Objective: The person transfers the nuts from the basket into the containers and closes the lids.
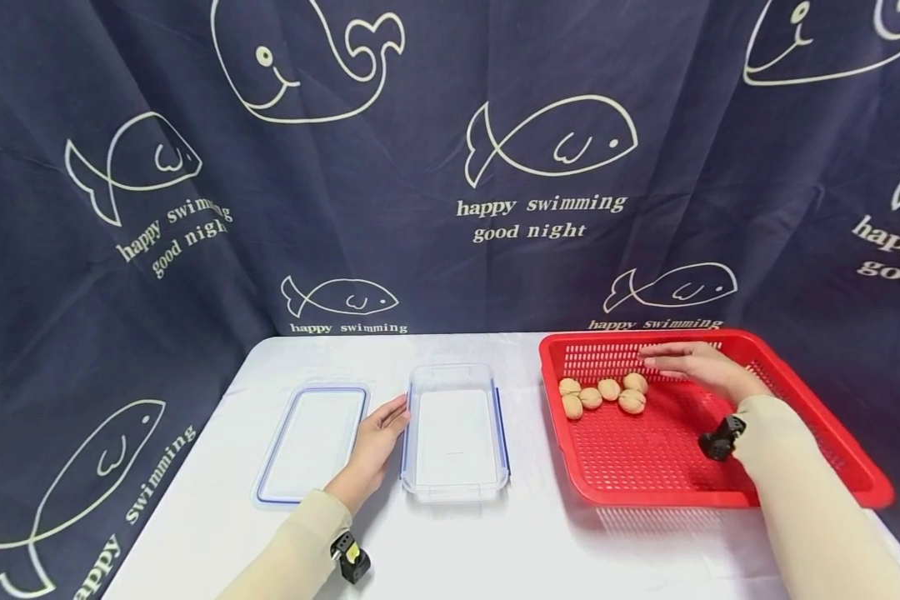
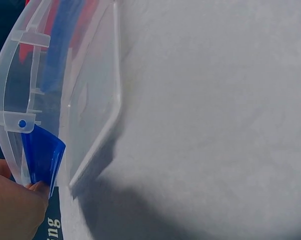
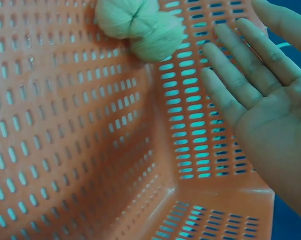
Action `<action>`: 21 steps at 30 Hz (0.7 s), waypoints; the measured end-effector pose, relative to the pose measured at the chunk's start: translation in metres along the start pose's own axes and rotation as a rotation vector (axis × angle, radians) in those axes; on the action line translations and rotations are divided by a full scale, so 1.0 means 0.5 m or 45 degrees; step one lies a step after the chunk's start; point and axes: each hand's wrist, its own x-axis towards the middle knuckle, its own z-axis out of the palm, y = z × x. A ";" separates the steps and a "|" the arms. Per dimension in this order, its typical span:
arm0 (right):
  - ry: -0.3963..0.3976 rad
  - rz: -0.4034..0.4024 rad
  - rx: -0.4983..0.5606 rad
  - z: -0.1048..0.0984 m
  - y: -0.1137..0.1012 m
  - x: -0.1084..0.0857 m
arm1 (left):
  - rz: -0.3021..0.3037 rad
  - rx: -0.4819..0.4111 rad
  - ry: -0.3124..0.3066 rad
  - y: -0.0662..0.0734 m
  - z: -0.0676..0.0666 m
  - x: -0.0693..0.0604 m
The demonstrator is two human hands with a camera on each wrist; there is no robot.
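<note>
A clear plastic food container [image 1: 456, 492] with blue side latches stands lidless mid-table. At its left side my left hand [image 1: 375, 437] holds the edge; in the left wrist view the fingertips [image 2: 38, 192] meet the rim beside a blue latch [image 2: 42, 155]. Over the red perforated basket [image 1: 667, 498], my right hand [image 1: 693, 367] is held with fingers extended and nothing in them. Several walnuts [image 1: 609, 389] lie at the basket's back left, apart from that hand. The right wrist view has two walnuts [image 3: 158, 37] beyond the spread fingers [image 3: 230, 95].
The container's flat lid [image 1: 311, 446], with a blue seal around its border, lies left of the left hand. A white cloth [image 1: 495, 550] covers the table. Dark blue curtain fabric [image 1: 420, 183] with fish drawings hangs behind and beside it.
</note>
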 end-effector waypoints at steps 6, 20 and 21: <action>-0.033 0.039 -0.001 0.006 0.023 0.003 | 0.001 -0.002 0.013 -0.001 0.000 0.003; -0.011 0.189 0.003 0.027 0.061 0.012 | 0.012 0.067 0.052 -0.003 0.004 0.004; -0.006 0.199 -0.016 0.030 0.062 0.012 | 0.011 0.071 0.053 -0.004 0.004 0.004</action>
